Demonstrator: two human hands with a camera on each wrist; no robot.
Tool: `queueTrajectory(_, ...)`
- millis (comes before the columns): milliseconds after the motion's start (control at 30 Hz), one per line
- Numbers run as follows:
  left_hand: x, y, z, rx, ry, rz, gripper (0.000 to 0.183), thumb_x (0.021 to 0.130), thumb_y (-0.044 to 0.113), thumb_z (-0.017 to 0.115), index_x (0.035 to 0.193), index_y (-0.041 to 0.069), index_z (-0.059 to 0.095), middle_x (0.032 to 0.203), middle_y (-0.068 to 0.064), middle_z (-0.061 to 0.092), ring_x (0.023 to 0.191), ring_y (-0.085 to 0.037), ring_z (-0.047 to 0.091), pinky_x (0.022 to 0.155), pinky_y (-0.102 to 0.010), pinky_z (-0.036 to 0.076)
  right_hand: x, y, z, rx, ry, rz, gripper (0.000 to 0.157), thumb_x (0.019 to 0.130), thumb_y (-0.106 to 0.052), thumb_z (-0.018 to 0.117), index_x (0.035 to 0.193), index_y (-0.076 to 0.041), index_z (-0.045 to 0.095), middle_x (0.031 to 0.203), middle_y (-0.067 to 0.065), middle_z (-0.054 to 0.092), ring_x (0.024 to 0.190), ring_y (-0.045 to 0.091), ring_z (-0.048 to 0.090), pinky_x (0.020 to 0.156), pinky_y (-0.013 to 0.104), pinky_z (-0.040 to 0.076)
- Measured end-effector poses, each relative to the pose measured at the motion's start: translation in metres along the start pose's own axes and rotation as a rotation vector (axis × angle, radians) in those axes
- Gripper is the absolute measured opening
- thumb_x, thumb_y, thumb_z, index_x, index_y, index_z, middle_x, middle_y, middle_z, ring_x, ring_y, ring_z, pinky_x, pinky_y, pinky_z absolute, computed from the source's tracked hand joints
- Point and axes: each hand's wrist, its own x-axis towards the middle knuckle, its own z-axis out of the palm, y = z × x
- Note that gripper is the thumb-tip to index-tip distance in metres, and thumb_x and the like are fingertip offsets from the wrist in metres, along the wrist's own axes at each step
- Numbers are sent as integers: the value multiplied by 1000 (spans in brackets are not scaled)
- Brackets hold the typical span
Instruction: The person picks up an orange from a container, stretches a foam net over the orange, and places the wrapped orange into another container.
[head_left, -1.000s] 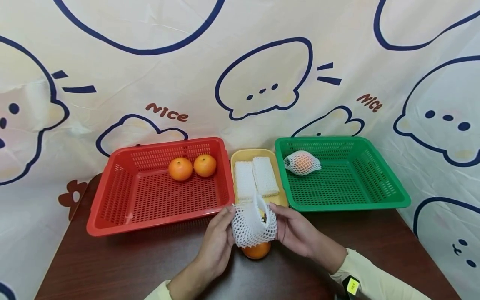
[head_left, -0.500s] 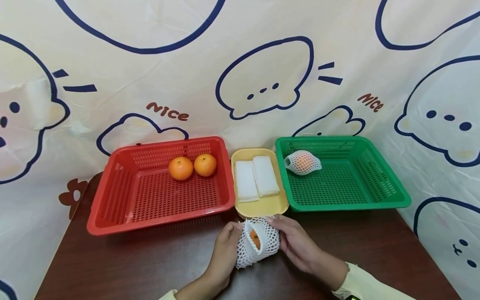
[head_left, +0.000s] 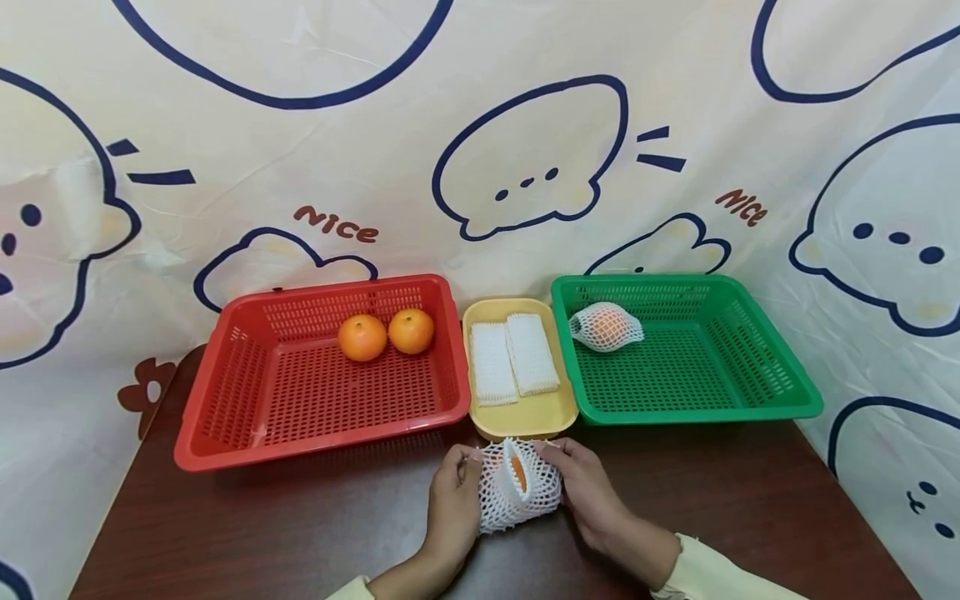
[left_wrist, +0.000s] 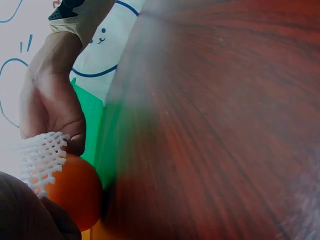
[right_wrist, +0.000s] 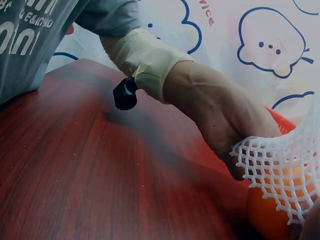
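A white foam fruit net (head_left: 497, 500) surrounds an orange (head_left: 519, 473) at the table's front middle. My left hand (head_left: 453, 507) grips the net's left side, and my right hand (head_left: 591, 493) pinches its right side. Through a slit at the top a strip of orange skin shows. Both wrist views show the lower part of the orange (left_wrist: 82, 195) bare below the net's edge (right_wrist: 272, 170). Most fingertips are hidden behind the net.
A red basket (head_left: 315, 446) with two oranges (head_left: 362, 337) stands left. A yellow tray (head_left: 536, 412) behind the hands holds two flat foam nets (head_left: 492, 362). At right, a green basket (head_left: 697, 412) contains a netted orange (head_left: 606, 326). A patterned cloth (head_left: 390, 150) hangs behind.
The net and both hands have come down toward the table's front. The orange, earlier showing beneath the net, is now mostly covered in the head view. The top slit has narrowed.
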Motion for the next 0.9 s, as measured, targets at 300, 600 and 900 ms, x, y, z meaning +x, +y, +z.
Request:
queueTrajectory(300, -1, -9, 0, 148, 38, -1, 17, 107, 18, 53, 94, 8, 59, 72, 3, 41, 63, -8, 40, 55, -22, 33, 4, 12, 4, -129, 37, -29, 34, 105, -36, 57, 109, -3, 56, 108, 6, 62, 97, 17, 57, 80, 29, 48)
queueTrajectory(600, -2, -14, 2, 241, 46, 1, 16, 108, 17, 50, 94, 12, 56, 72, 0, 45, 69, -14, 45, 61, -26, 36, 1, 18, 6, -174, 36, -69, 31, 108, -34, 52, 108, -3, 56, 111, 9, 60, 108, 21, 53, 87, 28, 43)
queueTrajectory(900, -2, -14, 8, 223, 59, 4, 17, 109, 15, 47, 95, 11, 55, 82, -4, 57, 81, -16, 52, 71, -28, 41, 0, 22, 8, -108, 6, -53, 32, 110, -31, 46, 114, 0, 51, 118, 13, 59, 110, 20, 55, 86, 27, 47)
